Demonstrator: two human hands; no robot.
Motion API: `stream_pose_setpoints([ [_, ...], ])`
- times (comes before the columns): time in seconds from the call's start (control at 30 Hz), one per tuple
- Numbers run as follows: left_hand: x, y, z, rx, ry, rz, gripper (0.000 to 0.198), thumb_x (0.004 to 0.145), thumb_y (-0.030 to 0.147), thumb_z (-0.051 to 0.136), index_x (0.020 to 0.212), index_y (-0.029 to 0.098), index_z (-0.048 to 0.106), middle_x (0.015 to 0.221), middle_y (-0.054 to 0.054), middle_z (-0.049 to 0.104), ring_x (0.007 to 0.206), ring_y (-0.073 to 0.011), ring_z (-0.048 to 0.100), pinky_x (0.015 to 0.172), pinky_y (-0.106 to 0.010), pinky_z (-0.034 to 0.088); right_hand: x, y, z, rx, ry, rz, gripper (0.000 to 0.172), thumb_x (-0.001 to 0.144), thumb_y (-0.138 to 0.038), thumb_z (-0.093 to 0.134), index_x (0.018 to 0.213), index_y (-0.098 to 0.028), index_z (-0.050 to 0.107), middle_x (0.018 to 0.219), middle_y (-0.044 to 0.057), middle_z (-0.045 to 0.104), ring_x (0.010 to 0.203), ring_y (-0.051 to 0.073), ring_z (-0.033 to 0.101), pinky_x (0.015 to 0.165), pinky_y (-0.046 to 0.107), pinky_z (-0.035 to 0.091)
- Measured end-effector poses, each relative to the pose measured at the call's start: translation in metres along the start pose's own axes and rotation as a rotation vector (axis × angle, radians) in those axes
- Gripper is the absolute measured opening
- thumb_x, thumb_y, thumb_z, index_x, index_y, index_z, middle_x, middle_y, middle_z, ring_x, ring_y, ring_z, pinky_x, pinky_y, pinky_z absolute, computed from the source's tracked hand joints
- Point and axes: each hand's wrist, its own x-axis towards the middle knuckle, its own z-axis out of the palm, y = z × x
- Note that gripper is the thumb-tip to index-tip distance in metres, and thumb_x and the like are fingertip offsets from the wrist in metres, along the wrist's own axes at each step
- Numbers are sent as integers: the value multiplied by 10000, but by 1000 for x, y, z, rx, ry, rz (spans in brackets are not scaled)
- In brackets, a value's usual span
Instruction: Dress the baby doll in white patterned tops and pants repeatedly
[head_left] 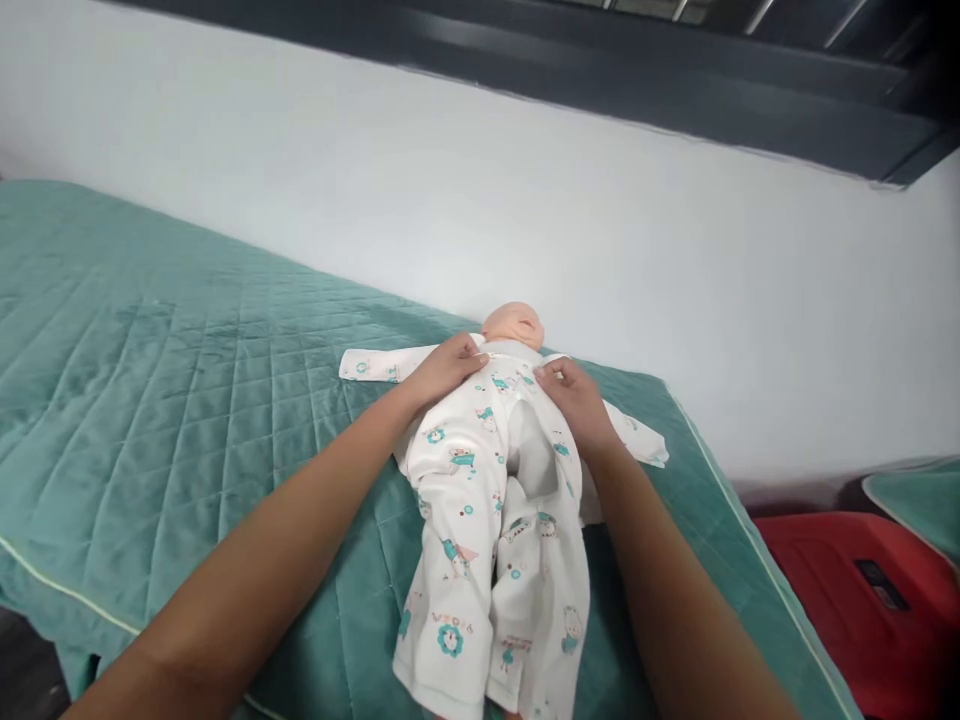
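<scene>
A baby doll [514,322] lies on its back, its head toward the wall and its feet at the bottom edge of the view. It wears a white long-sleeved top [636,436] with both sleeves spread out. White printed baby trousers [459,500] with an open crotch cover its legs and reach up over the chest. My left hand [448,370] pinches the left side of the trousers' waistband, near the doll's shoulder. On the other side, my right hand [576,392] grips the waistband's right edge between thumb and curled fingers.
A green quilted cover [225,400] lies under the doll, with pale piping along its edge. Behind it rises a white wall [450,190] below a dark window frame [600,70]. A red plastic chair or stool [847,590] stands at the right.
</scene>
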Motion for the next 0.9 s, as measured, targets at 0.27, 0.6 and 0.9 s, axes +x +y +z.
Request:
stream_pose_setpoints([
  [0.27,-21,-5,-10,-456,-71,-220,248,771,375,709,826,160,598,758,19,557,673,-109,489,644,-235,386,-7,22,-11,618,-30,200,330,704,-461,802,786,-228,584,709,-41,567,606,115,493,568,248,422],
  [0.6,-42,-13,-30,-414,-130,-291,314,781,451,701,837,159,598,715,19,561,603,-96,475,571,-221,375,-33,30,-45,184,-204,251,293,759,-460,724,822,-197,611,711,-31,613,598,111,510,555,238,395],
  [0.9,-44,-3,-54,-79,-427,-240,372,668,331,738,993,178,639,888,-34,690,801,-170,625,701,-257,478,-48,9,-48,16,-375,287,171,666,-200,667,800,-225,563,704,-23,652,647,163,599,571,266,464],
])
